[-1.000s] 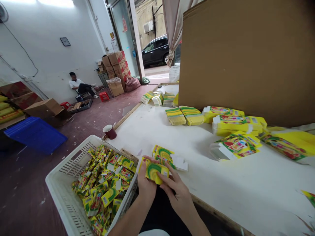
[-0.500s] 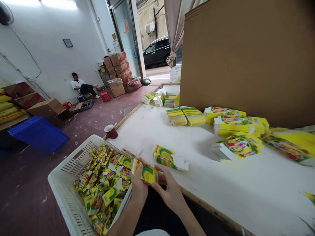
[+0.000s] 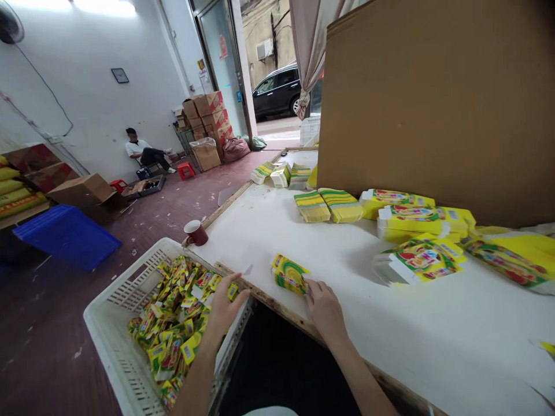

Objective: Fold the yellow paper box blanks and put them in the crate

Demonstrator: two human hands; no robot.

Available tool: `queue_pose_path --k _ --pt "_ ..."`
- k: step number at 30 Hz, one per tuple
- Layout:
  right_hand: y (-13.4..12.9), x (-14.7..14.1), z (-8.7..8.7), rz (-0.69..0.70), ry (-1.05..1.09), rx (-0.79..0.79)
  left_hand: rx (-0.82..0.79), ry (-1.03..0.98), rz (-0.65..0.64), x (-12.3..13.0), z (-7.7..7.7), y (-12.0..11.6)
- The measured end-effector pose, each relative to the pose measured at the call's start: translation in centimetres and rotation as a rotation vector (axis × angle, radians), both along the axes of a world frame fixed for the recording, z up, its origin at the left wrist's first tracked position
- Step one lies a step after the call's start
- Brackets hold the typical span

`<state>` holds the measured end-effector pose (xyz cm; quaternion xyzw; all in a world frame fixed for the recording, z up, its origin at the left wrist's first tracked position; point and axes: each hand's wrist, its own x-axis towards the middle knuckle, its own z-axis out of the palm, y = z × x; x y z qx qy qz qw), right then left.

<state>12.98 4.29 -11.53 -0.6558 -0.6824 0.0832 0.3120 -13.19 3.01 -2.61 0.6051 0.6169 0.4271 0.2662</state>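
While held over crate (image 3: 110, 353), left hand (image 3: 223, 309): fingers apart.
Right hand (image 3: 325, 307): fingers close together at cartons (image 3: 288, 273); grip unclear.
Mug (image 3: 198, 234): beyond left fingertips.

A white slatted plastic crate (image 3: 108, 335) sat at lower left, small yellow printed cardboard boxes (image 3: 173, 326) heaped in it. To its right spread a flat white tabletop (image 3: 251, 231); on it, a round maroon mug (image 3: 198, 234) stood left of centre, a yellow printed carton stack (image 3: 288, 274) lay near centre, and an upright brown cardboard sheet (image 3: 433, 104) rose at upper right.
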Motion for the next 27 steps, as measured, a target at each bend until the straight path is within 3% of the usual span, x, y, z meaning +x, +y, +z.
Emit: queue_pose_path --k 6,18,23,27 --pt "0.1 -0.2 0.5 0.051 -0.047 -0.064 -0.095 -0.164 -0.242 5.4 -1.3 -1.3" --pt "1.0 -0.9 2.2 0.076 -0.041 -0.139 -0.231 -0.411 -0.247 6.1 -2.7 -1.1" --pt "-0.6 -0.7 2.6 0.013 0.258 -0.034 -0.292 -0.599 -0.216 6.9 -2.8 -1.2" --pt "-3.5 -2.2 4.3 0.194 0.503 0.039 -0.256 -1.051 -0.181 8.8 -2.2 -1.0"
